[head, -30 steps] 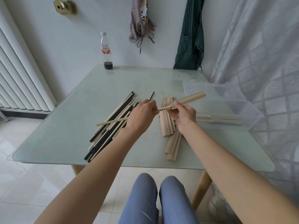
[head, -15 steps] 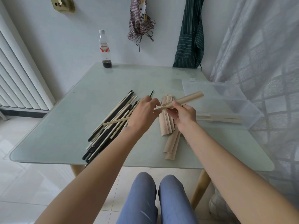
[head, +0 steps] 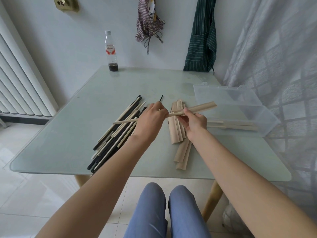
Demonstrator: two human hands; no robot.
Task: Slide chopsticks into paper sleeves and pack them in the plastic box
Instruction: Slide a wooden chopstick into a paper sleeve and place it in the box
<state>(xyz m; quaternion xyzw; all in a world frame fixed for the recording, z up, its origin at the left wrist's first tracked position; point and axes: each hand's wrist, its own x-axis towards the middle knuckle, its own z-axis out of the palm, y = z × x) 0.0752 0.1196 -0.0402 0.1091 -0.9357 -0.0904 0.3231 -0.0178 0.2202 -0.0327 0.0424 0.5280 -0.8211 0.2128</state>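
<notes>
- Compared with the frame a second earlier, the pale chopsticks pinched in the left hand are seen pushed further into the paper sleeve; a shorter length is left showing behind the left hand.
- The sleeve is gripped near its open end by the curled fingers of the right hand, as it was before, and is tilted up toward the far right.
- Both hands are held just above the glass table, nearly touching each other, between the two piles.
- The pile of loose chopsticks, black and pale mixed, is seen unmoved at the left of the hands.
- The stack of empty sleeves is lying under and near the right hand, as before.
- The clear plastic box is standing open at the right edge of the table; sleeved pairs are seen lying flat inside it.
- A bottle with dark liquid at the bottom is placed at the far edge; a red and white label is carried on it, but the writing cannot be read.
- A checked cloth printed with a cartoon figure and a green striped apron are hung on the wall.
</notes>
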